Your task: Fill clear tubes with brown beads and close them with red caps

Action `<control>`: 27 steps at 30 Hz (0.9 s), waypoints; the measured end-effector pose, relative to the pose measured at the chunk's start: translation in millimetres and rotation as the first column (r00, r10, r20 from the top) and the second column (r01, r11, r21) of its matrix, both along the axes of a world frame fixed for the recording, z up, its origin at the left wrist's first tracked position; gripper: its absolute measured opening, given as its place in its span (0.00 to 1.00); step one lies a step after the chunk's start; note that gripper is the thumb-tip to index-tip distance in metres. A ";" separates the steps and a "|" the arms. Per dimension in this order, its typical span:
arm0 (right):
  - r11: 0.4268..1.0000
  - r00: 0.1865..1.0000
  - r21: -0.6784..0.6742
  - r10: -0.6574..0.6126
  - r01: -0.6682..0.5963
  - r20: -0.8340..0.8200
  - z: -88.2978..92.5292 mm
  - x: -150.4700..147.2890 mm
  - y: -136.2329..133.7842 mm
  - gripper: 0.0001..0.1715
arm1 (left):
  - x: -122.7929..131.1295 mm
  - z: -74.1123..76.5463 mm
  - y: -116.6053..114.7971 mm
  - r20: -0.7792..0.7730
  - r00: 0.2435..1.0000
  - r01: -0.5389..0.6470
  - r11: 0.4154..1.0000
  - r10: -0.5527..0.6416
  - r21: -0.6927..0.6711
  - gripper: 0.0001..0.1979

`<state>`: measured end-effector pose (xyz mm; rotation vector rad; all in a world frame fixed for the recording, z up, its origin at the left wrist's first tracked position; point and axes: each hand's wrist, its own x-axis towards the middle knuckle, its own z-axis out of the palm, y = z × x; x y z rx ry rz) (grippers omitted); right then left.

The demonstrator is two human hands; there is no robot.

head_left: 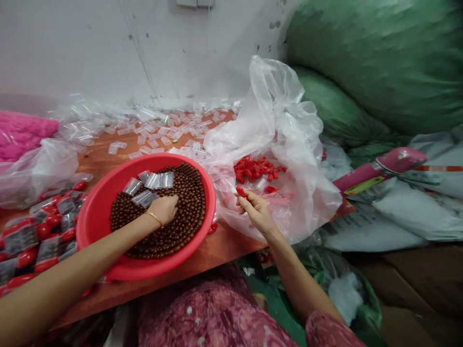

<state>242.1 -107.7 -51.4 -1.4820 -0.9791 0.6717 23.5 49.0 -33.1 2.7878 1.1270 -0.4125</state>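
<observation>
My left hand (165, 208) rests inside a red plastic basin (94, 207), fingers curled down among several brown beads (188, 202); what it grips, if anything, is hidden. A few small clear zip bags (154, 181) lie on the beads just beyond it. My right hand (256, 208) pinches a small red plastic piece (241, 192) between thumb and fingertips, over the open clear plastic bag (285, 144) that holds a heap of red pieces (255, 168).
Filled packets with red pieces and beads (39, 236) are piled at the left on the wooden table (213, 253). Empty small bags (170, 127) litter the table's back. Big green sacks (379, 62) and a pink roll (383, 166) crowd the right; a pink bundle (21, 132) lies far left.
</observation>
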 end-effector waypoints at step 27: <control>0.975 0.976 0.125 0.198 -0.186 -0.089 54.3 -77.3 70.5 0.20 | -25.1 20.1 -10.1 0.543 0.367 0.444 0.371 0.755 -0.815 0.28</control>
